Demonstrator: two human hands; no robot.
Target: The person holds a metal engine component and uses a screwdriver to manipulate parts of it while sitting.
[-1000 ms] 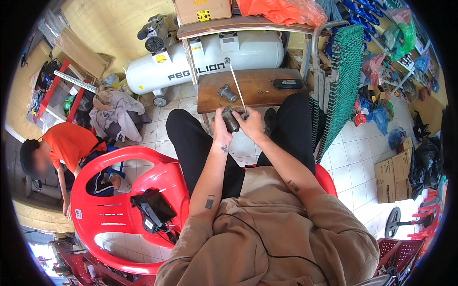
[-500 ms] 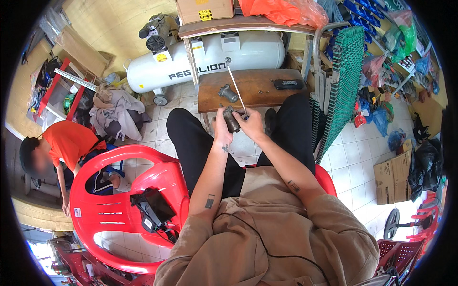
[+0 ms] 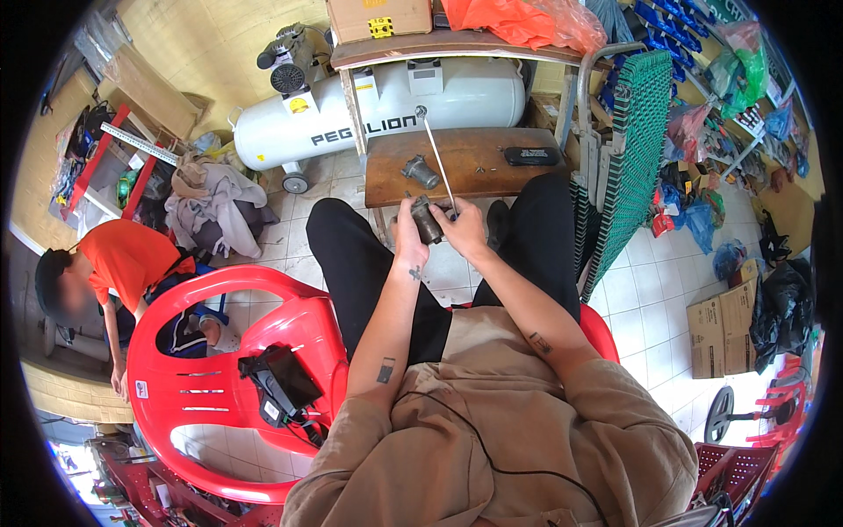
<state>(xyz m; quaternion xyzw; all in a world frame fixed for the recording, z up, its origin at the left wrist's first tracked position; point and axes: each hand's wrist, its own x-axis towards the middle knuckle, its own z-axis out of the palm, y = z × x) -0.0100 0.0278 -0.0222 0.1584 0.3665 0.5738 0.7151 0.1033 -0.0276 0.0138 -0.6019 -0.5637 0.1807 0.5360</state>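
Observation:
Between my legs, my left hand is closed around a dark metal cylinder, a worn machine part. My right hand presses against the cylinder's right side, with its thumb on the metal. From that same hand a long thin metal rod tool sticks up and away, with a small round knob at its far end. Fingers hide the rod's near end. Just beyond my hands, a second grey metal part lies on the brown wooden bench, with a black case to its right.
Behind the bench lies a large white air compressor tank. A folded green woven lounger stands close on my right. To my left is a red plastic chair bearing a black device; beyond it a person in an orange shirt bends down.
My hands and the cylinder keep almost the same place. Beyond a very slight shift of the rod and the view, nothing clearly differs.

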